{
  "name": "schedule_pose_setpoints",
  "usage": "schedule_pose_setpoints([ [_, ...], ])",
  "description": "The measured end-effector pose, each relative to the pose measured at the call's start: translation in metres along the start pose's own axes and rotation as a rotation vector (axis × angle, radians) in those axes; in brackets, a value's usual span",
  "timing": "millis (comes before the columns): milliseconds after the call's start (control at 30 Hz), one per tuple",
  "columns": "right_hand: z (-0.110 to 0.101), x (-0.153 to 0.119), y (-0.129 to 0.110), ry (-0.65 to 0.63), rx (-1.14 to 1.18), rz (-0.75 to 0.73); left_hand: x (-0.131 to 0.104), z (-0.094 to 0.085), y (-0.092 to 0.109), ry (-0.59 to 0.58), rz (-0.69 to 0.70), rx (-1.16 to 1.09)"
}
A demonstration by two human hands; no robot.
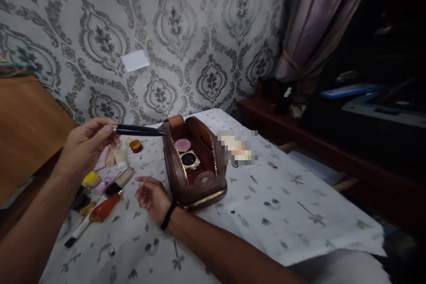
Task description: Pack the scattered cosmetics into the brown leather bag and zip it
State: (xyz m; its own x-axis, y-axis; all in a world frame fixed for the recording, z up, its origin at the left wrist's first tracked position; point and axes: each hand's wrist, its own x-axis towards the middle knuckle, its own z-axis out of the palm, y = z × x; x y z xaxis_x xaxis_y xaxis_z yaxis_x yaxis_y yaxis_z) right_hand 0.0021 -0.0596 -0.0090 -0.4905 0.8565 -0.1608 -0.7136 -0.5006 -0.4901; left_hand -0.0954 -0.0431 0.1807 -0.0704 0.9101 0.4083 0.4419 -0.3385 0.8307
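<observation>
My left hand (88, 142) is closed around one end of a black tapered stick (140, 130), shaped like a pen, with a silvery band by my fingers. Its pointed end reaches over the left rim of a brown bag (176, 186). The bag lies unzipped; inside it are a round pink compact (183, 144) and a gold-edged case with a black round centre (189, 159). My right hand (153, 199), with a black band at the wrist, hovers by the bag's front left side. Its index finger points out, the other fingers curl loosely, and I see nothing in them.
Left of the bag lie several cosmetics: an amber jar (136, 146), a yellow-lidded jar (91, 179), an orange bottle (105, 208) and a brush (77, 233). A blurred-out item (238, 147) lies to the right. A patterned sheet (293, 213) covers the surface; a wall stands behind.
</observation>
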Motion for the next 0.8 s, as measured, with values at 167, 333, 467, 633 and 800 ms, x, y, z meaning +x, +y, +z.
schedule_pose_setpoints([
  [167, -0.002, 0.001, 0.000, -0.016, -0.011, 0.010, 0.018, 0.048, 0.030, -0.289, 0.305, 0.089],
  [333, -0.002, 0.002, 0.001, -0.017, -0.017, 0.017, 0.038, 0.093, 0.030, -0.443, 0.479, 0.271],
  [467, -0.001, 0.001, 0.001, -0.016, -0.022, 0.019, 0.049, 0.119, 0.025, -0.461, 0.523, 0.366],
  [633, -0.001, 0.000, 0.001, -0.012, -0.024, 0.016, 0.059, 0.137, 0.020, -0.489, 0.544, 0.453],
  [800, -0.002, 0.000, 0.001, -0.013, -0.018, 0.019, 0.065, 0.146, 0.017, -0.527, 0.512, 0.500],
])
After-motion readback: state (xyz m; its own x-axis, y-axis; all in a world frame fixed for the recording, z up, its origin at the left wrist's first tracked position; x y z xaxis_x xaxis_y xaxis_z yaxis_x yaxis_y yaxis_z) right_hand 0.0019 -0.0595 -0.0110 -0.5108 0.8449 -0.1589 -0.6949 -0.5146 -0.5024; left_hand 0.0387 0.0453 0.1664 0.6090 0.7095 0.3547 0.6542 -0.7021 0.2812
